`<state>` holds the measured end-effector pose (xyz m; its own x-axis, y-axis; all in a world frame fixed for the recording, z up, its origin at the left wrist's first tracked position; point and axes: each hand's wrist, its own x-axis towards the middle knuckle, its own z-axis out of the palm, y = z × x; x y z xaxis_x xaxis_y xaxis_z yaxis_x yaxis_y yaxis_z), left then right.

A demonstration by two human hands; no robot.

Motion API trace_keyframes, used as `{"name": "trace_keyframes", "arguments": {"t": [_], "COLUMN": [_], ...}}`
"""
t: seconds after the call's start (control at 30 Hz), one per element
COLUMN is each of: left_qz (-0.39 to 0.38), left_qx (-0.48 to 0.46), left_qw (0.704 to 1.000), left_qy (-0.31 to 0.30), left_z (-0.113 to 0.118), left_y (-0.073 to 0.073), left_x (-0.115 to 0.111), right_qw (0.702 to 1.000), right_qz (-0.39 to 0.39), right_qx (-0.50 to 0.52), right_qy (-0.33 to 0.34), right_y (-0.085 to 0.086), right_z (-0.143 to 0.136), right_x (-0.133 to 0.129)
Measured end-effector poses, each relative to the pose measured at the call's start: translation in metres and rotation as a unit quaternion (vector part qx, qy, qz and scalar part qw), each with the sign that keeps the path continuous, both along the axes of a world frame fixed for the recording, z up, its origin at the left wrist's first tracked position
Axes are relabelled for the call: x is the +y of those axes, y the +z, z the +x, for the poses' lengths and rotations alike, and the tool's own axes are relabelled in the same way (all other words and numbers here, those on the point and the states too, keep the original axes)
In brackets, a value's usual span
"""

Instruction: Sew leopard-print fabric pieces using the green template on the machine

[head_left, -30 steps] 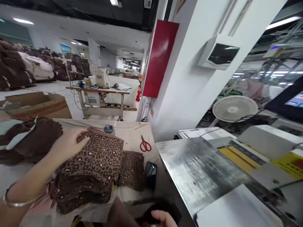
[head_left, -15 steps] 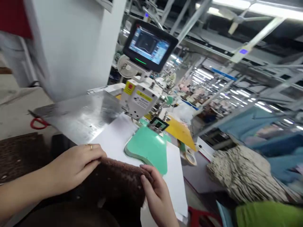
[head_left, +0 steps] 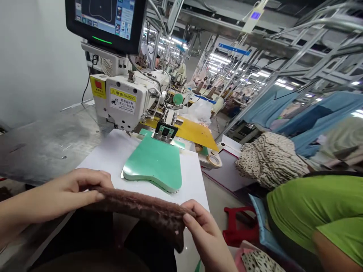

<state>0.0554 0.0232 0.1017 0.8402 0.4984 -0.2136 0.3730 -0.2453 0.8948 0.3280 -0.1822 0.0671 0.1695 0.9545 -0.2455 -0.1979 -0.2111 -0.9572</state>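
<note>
Head view: the bottom edge cuts off both forearms, and the lower part of the brown fabric (head_left: 141, 207) drops into a dark, shapeless mass below the white board (head_left: 113, 153), where nothing can be told apart. The left hand (head_left: 66, 192) comes in from the left edge; its wrist is out of the frame. The right hand (head_left: 205, 230) rises from the bottom, and only its back and knuckles show, so the pads under the cloth are hidden. At the right edge a person in a green shirt (head_left: 314, 204) is cut off, with no hands visible.

The fabric lies stretched as a fuzzy band along the near edge of the white board, just in front of the green template (head_left: 154, 164). The left fingers (head_left: 93, 195) are closed on the band's left end, thumb on the near side and the rest curled over the top. The right fingers (head_left: 188, 219) pinch the band's right end, with a short flap hanging below them. The band spans the gap between the two hands, touching both.

Behind the green template stands the sewing machine (head_left: 124, 102), its presser frame resting on the template's far end. A screen (head_left: 104, 19) above the machine is cut off at the top. The steel tabletop (head_left: 42, 139) lies left of the white board.
</note>
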Motion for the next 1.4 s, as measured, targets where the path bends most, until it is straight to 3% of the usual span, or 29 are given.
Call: {"name": "trace_keyframes", "arguments": {"t": [0.07, 0.17, 0.33, 0.4, 0.47, 0.53, 0.6, 0.63, 0.8, 1.03, 1.27, 1.4], "left_qz": [-0.044, -0.016, -0.163, -0.108, 0.011, 0.106, 0.144, 0.142, 0.121, 0.078, 0.273, 0.343], "left_qx": [0.025, 0.051, -0.001, 0.027, 0.066, 0.084, 0.099, 0.114, 0.142, 0.163, 0.221, 0.173], "left_qw": [0.999, 0.998, 0.986, 0.993, 0.996, 0.989, 0.981, 0.978, 0.977, 0.982, 0.935, 0.92], "left_qy": [0.004, 0.026, 0.019, 0.043, 0.057, 0.068, 0.089, 0.1, 0.105, 0.056, 0.039, 0.079], "left_z": [0.001, 0.004, 0.001, 0.003, 0.007, 0.012, 0.015, 0.015, 0.022, 0.05, 0.102, 0.111], "left_y": [-0.006, -0.018, -0.025, -0.03, -0.039, -0.049, -0.057, -0.06, -0.067, -0.081, -0.065, -0.08], "left_x": [-0.002, -0.001, 0.01, 0.014, 0.016, 0.014, 0.01, 0.009, 0.021, 0.08, 0.13, 0.141], "right_qw": [1.0, 0.993, 0.995, 0.991, 0.972, 0.924, 0.877, 0.869, 0.888, 0.891, 0.877, 0.872], "right_qz": [-0.009, -0.041, -0.055, -0.065, -0.068, -0.057, -0.047, -0.048, -0.039, -0.03, -0.048, -0.075], "right_qx": [-0.023, -0.109, -0.085, -0.117, -0.227, -0.377, -0.473, -0.486, -0.454, -0.452, -0.476, -0.471], "right_qy": [0.003, -0.017, 0.0, 0.012, 0.009, -0.028, -0.073, -0.086, -0.066, -0.024, -0.048, -0.108], "right_y": [-0.004, -0.011, -0.014, -0.018, -0.027, -0.039, -0.049, -0.053, -0.06, -0.057, -0.061, -0.068], "right_z": [0.002, 0.003, 0.009, 0.011, 0.01, 0.008, 0.007, 0.007, 0.025, 0.067, 0.114, 0.121], "right_x": [0.001, 0.003, -0.002, 0.0, 0.006, 0.012, 0.017, 0.018, 0.026, 0.073, 0.153, 0.179]}}
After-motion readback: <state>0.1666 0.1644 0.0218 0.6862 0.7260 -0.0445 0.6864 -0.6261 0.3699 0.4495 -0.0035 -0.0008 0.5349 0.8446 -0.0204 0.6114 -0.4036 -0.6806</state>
